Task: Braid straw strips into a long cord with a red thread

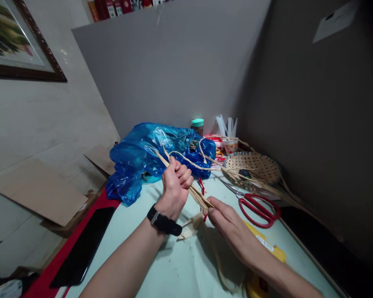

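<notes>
fibre strips (pixel 197 198), flat, tan, left hand (pixel 175 182) wrapped round

No text, label, number or sign is legible.

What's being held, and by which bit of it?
Pale strips: the left grip is wrapped around them partway along, just below their upper tips; the right grip pinches them lower down.
</notes>
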Demonstrator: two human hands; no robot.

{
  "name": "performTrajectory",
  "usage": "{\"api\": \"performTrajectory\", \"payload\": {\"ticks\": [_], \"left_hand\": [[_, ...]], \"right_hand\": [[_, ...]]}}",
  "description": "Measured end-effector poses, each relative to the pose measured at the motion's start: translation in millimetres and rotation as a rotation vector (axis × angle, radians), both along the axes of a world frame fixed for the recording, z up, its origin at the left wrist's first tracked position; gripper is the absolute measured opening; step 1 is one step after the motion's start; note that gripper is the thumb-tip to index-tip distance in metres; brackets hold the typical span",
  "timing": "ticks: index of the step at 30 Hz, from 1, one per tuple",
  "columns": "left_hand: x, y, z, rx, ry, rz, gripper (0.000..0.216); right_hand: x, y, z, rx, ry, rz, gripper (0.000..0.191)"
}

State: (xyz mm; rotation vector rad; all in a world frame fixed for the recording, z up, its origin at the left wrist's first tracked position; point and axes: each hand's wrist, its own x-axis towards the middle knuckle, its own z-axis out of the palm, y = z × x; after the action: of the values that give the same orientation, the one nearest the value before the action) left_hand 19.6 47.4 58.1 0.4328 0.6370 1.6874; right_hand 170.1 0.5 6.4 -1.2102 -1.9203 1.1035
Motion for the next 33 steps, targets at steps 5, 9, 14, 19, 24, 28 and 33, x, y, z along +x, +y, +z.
{"api": "performTrajectory", "payload": {"ticks": [5, 9, 14, 19, 24, 28, 33], "left_hand": [[-2, -4, 5.9, 0.055, 0.040, -0.053, 0.044], [-7, 4, 0.2, 0.025, 0.125, -0.055, 0.039], [-27, 8, 10.1, 0.114, 0.742, 0.467, 0.032], [-20, -16, 28.2, 0.505, 1.432, 0.592, 0.031], [4, -29, 2.7, 0.511, 1.332, -0.371, 0.012], [5, -23, -9.0, 0.429, 1.190, -0.438, 0.013], [4, -16, -6.4, 0.521, 1.387, -0.393, 0.011]], "right_hand": [[-4, -6, 5.4, -0.037, 0.013, 0.070, 0.035], [-3, -1, 6.9, -0.099, 0.086, 0.131, 0.037], [8, 18, 5.1, -0.125, 0.185, 0.132, 0.033], [16, 23, 13.8, -0.217, 0.127, 0.181, 0.033], [20, 23, 12.5, -0.344, 0.255, 0.136, 0.031], [26, 33, 10.5, -0.282, 0.249, 0.182, 0.032], [35, 45, 15.4, -0.188, 0.314, 0.130, 0.031]]}}
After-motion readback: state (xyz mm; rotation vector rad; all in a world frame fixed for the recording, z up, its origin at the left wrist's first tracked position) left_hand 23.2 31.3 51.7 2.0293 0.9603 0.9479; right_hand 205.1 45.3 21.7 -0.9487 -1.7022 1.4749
